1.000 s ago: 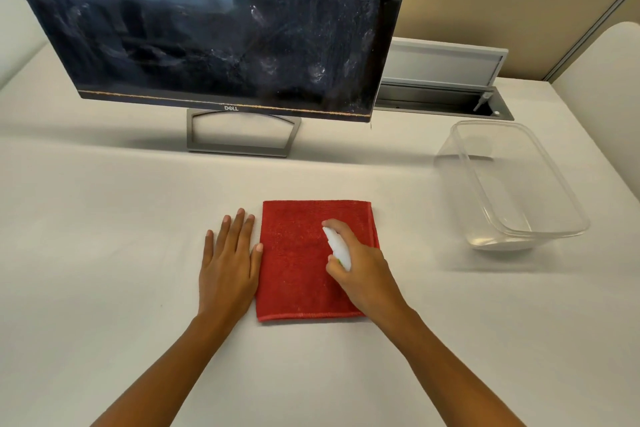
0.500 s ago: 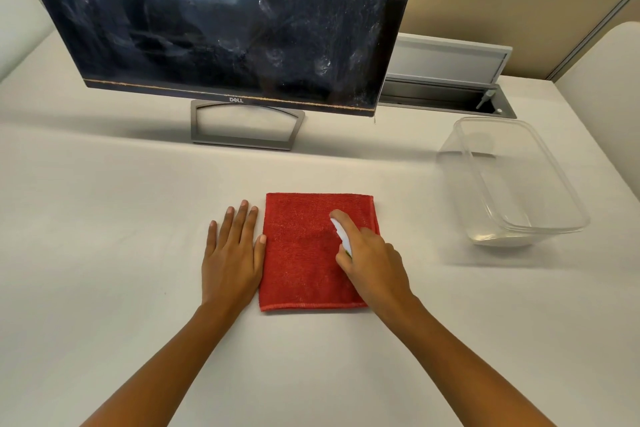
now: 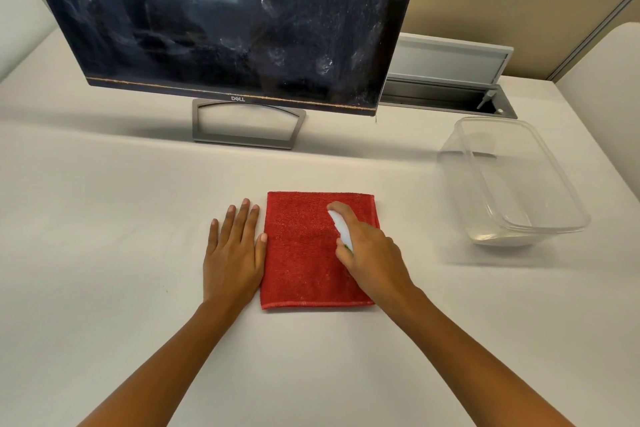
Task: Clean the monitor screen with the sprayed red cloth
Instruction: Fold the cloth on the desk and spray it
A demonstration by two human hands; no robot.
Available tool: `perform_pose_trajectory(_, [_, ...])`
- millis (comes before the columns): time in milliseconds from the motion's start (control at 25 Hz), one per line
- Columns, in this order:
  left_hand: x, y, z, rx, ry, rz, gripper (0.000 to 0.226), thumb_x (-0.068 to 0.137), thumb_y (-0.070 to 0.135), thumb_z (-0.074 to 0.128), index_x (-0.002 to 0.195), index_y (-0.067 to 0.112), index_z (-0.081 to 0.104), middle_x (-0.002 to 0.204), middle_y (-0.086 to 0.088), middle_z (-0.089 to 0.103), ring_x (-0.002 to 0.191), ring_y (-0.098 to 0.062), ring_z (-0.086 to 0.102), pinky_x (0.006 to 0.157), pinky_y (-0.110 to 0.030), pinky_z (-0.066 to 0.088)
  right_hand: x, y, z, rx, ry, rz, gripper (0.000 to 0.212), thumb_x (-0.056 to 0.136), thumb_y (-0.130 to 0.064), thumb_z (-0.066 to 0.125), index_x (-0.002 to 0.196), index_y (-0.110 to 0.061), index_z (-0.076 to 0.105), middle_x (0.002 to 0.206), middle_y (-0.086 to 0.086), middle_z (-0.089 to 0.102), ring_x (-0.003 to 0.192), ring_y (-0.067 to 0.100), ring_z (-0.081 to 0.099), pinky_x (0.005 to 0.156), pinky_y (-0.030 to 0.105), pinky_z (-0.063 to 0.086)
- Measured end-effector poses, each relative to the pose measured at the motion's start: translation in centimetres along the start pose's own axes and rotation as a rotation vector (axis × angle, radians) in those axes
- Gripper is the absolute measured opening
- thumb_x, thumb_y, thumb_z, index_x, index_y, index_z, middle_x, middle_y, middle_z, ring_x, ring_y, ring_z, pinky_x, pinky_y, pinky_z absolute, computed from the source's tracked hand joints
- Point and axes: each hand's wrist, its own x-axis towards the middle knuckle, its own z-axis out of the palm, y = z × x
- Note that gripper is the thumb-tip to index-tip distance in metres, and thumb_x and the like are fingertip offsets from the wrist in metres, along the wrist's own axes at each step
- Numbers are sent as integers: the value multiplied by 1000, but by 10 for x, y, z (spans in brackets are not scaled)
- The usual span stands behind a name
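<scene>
A folded red cloth (image 3: 304, 250) lies flat on the white desk in front of me. My right hand (image 3: 370, 253) hovers over the cloth's right half, closed around a small white spray bottle (image 3: 341, 229) with its nozzle aimed down and left at the cloth and the index finger on top. My left hand (image 3: 235, 253) lies palm down on the desk, fingers spread, its thumb touching the cloth's left edge. A black Dell monitor (image 3: 221, 21) stands behind on a grey stand (image 3: 246, 125); its dark screen shows smears and specks.
A clear plastic tub (image 3: 554, 222), with nothing in it, stands to the right of the cloth. Behind it a desk cable hatch (image 3: 446, 94) stands with its lid up. A beige partition (image 3: 502, 7) closes off the back of the white desk (image 3: 104, 218).
Both hands and the cloth stay nearly as they were. The view has tilted slightly, so the monitor and desk sit a little lower in the frame.
</scene>
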Motion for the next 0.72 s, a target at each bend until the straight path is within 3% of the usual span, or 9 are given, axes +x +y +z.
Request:
perform_pose_trajectory(80, [0,0,-1,-1,6,4,60,94,37,10,151,18,19,160,-2,17,149,-21,12,122,-42,7,-6,-11,7,-18,-78,-72,81,90,-11,56,142,-53,11,98,2,58,84,27,63,74,40,54])
perform_pose_trajectory(200, [-1,0,-2,-1,10,16,61,93,35,9,151,17,19,159,-3,18,148,-23,14,122,-43,9,-15,-22,21,-157,-155,-110,92,89,2,52,147,-52,4,102,5,55,82,31,64,68,38,47])
perform_pose_trajectory(480, [0,-2,1,9,9,20,59,95,33,13,151,16,17,160,-3,17,149,-23,12,122,-43,9,-26,-17,24,-236,-180,-75,83,92,3,49,148,-45,11,90,5,51,71,29,61,64,38,48])
perform_pose_trajectory(600, [0,-2,1,-2,2,16,57,96,31,18,151,17,15,160,-2,15,149,-22,10,122,-43,7,-28,-9,20,-233,-102,-57,85,92,1,48,147,-49,7,94,4,54,74,30,64,65,38,50])
perform_pose_trajectory(720, [0,-2,1,-8,-1,15,58,96,32,17,152,17,15,160,-2,14,149,-21,9,123,-42,6,-19,1,11,-236,-21,-6,80,94,-1,46,148,-49,11,91,0,47,75,30,64,61,35,42])
